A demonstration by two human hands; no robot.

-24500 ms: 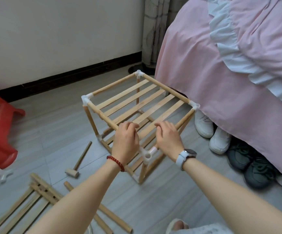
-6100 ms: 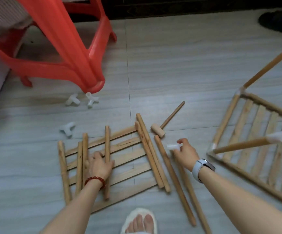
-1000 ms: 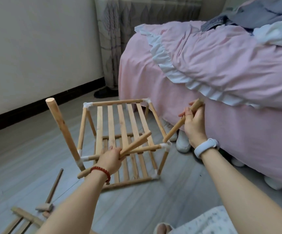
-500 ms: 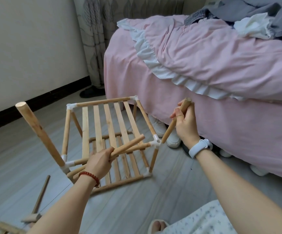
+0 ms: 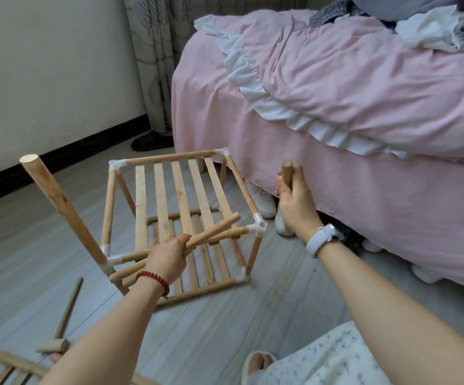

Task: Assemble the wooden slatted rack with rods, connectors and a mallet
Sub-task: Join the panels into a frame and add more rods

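We hold one stiff, light rod [image 5: 287, 173] upright in our right hand [image 5: 294, 204], fingers wrapped round it near the rack [image 5: 180, 218] on the floor, while our left hand [image 5: 169, 254] grips spare rods [image 5: 214, 232], best held mid-length.

Left hand [image 5: 168, 257], right hand [image 5: 294, 201] clenched.

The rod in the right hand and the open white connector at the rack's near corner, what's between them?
Head view: nothing. Only bare floor and a white shoe behind separate the rod in the right hand from the connector.
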